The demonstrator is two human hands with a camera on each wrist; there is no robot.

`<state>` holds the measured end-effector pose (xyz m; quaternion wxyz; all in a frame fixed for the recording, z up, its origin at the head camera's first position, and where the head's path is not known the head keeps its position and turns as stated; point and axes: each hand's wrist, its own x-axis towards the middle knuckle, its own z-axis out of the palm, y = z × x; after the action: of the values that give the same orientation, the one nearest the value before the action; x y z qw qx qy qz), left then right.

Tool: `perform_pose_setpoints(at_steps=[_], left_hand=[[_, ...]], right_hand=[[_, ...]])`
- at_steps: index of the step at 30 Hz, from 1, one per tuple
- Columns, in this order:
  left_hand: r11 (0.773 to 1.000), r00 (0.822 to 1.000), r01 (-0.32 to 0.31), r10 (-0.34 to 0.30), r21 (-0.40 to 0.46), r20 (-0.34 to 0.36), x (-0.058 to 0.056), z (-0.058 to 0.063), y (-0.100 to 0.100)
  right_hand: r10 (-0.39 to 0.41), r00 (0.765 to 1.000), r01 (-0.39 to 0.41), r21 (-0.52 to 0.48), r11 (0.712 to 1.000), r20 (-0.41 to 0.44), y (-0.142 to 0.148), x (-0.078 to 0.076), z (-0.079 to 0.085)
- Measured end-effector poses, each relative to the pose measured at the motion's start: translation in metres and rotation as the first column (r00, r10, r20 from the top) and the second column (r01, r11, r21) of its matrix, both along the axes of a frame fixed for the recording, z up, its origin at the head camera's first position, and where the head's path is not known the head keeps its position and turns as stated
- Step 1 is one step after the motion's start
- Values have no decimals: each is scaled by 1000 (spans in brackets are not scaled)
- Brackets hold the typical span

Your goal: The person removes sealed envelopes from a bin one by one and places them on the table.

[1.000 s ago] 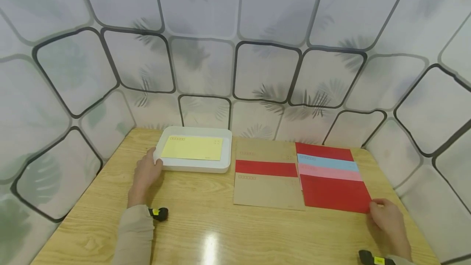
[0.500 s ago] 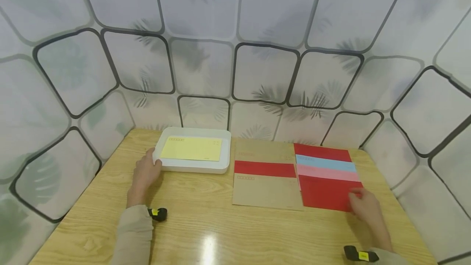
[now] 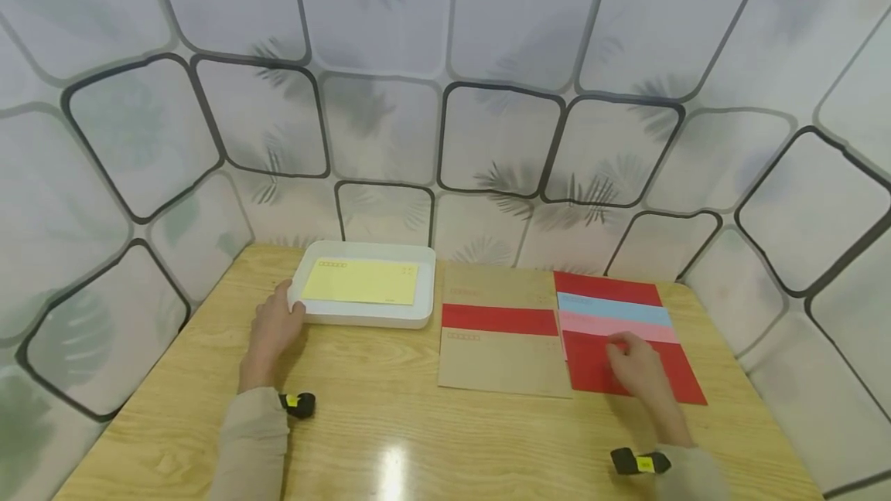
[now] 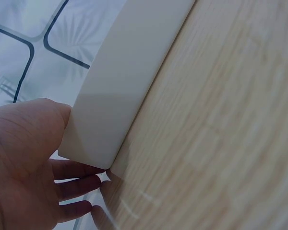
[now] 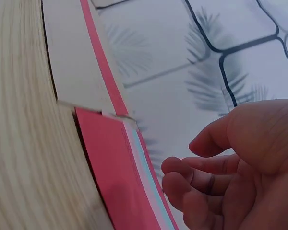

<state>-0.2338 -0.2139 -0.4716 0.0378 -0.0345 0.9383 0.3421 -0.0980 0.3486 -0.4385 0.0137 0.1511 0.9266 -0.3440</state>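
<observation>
At the back left, a white tray carries a yellow envelope. My left hand grips the tray's near left corner; in the left wrist view the thumb lies over the rim and the fingers are around the outside. My right hand hovers over the front red envelope, its fingers loosely curled and holding nothing. The right wrist view shows a gap between thumb and index finger. Behind that envelope, overlapping, lie a pink envelope, a light blue one and another red one.
Left of the colored row, a brown envelope overlaps a red one, with another brown one behind. All lie on a wooden table enclosed by patterned walls. Each wrist wears a black strap.
My right hand has left the front red envelope's near right corner and moved left across it. My left hand stays on the tray. The envelopes have not visibly shifted.
</observation>
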Motion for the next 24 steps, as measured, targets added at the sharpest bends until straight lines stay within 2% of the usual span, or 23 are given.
perform_pose_setpoints(at_steps=[4, 8, 11, 14, 19, 24], left_hand=[[1000, 1000, 5, -5, -5, -17, -2, 0, -1], [1000, 999, 10, -11, -11, -33, -2, 0, -1], [1000, 999, 11, -11, -13, -36, -2, 0, -1], [1000, 999, 8, -8, -12, -31, -1, -1, 0], [1000, 1000, 6, -6, -5, -28, 0, 0, 0], [1000, 1000, 4, -4, -1, -16, 1, 1, 0]], right_hand=[[46, 999, -46, -30, 998, -21, -19, -9, 2], [99, 992, -104, -52, 993, -80, -39, -18, 4], [140, 981, -156, -111, 982, -134, -54, -24, 6], [184, 968, -218, -207, 954, -171, -68, -30, 9], [243, 950, -300, -349, 888, -197, -93, -42, 20], [308, 930, -366, -398, 841, -202, -119, -53, 32]])
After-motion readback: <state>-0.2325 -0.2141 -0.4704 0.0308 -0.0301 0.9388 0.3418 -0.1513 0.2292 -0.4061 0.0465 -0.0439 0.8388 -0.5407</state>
